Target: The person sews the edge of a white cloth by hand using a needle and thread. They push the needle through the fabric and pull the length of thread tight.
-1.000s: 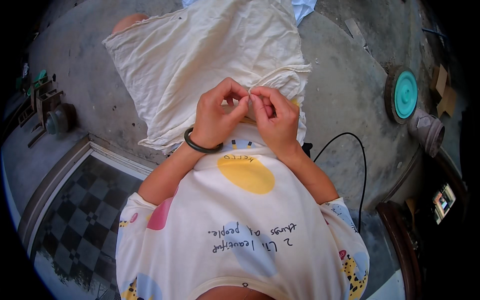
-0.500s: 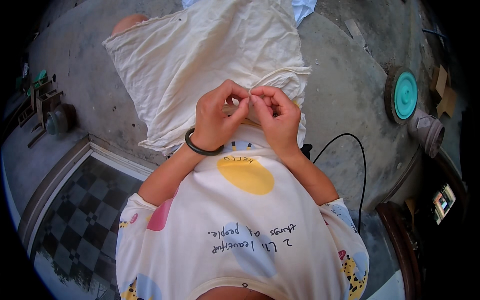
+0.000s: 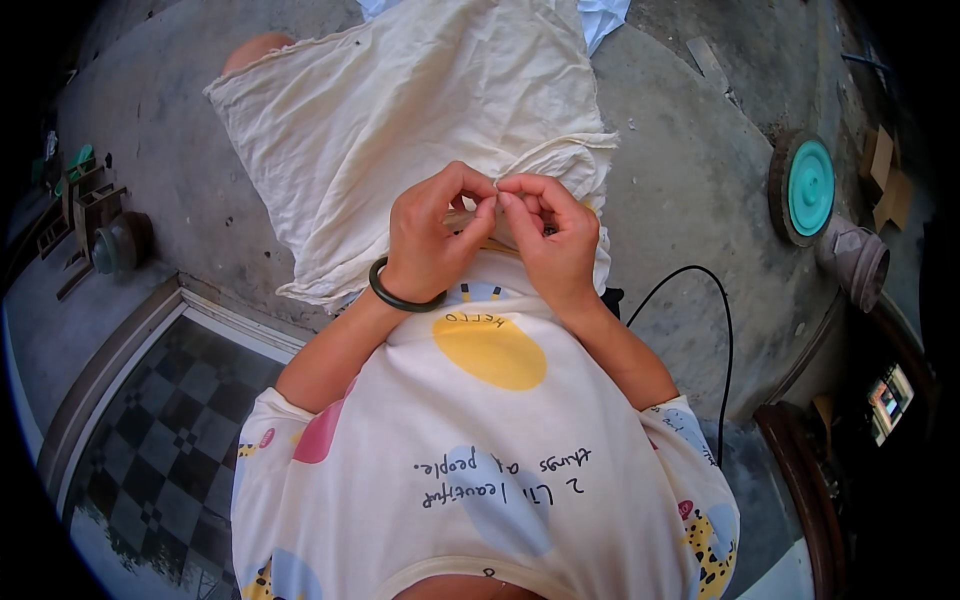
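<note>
My left hand [image 3: 435, 225], with a dark bangle [image 3: 405, 295] on the wrist, is closed in a pinch. Its fingertips meet those of my right hand [image 3: 550, 240], also pinched, on a thin pale strand of the cream cloth [image 3: 390, 110]. The crumpled cloth spreads from under my hands across my lap toward a bare knee [image 3: 255, 52] at upper left, with bunched folds beside my right hand. Below my hands is my printed white shirt [image 3: 460, 400]. The exact point between my fingertips is too small to make out clearly.
Around me is concrete floor [image 3: 680, 170]. At right are a turquoise round lid [image 3: 810, 190], a grey cylinder [image 3: 860, 270], cardboard [image 3: 885, 175], a black cable [image 3: 728, 330] and a lit screen [image 3: 890, 400]. At left are wooden pieces [image 3: 85, 200] and a checked surface [image 3: 170, 420].
</note>
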{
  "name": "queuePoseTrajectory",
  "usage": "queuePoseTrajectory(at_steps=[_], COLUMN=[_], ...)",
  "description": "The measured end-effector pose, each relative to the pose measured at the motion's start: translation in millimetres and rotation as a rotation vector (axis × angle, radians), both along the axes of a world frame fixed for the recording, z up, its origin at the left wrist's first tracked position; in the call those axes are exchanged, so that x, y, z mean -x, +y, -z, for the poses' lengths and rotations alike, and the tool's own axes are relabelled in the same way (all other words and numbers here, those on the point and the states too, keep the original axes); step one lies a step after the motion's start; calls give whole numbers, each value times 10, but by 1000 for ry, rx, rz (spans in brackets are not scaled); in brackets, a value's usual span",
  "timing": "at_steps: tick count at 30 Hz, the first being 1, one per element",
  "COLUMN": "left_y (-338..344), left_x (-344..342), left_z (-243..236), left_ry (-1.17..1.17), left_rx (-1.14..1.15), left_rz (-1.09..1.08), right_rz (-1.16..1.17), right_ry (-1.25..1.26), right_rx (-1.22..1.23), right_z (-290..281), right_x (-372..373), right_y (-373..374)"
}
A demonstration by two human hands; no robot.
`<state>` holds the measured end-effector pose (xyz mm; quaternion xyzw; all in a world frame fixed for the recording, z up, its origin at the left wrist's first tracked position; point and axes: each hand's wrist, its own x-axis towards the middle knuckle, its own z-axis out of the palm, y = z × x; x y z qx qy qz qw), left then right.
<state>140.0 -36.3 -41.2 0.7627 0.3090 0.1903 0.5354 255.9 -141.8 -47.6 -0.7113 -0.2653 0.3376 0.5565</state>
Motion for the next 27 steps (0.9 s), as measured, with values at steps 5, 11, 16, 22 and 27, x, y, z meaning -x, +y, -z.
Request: queuePoseTrajectory(at_steps=[5,11,16,22,27], left_y=[17,16,5,-20,-12], left_x=[0,14,14,-21,0], left_z=[8,11,14,29,14], left_ry=[-11,22,60,15,55], left_rx=[-96,-106,-25,47,272], left_rz=[26,39,30,-18,-24], right_rz=[-66,-148,-194,-196,-157], right_ry=[-99,-250,-385,-420,-350], right_rx=[11,13,10,5,13], right_z=[-13,1,29,59,69], right_x=[-69,-151,-181,-181,-149], right_y=[-6,11,19,10,10])
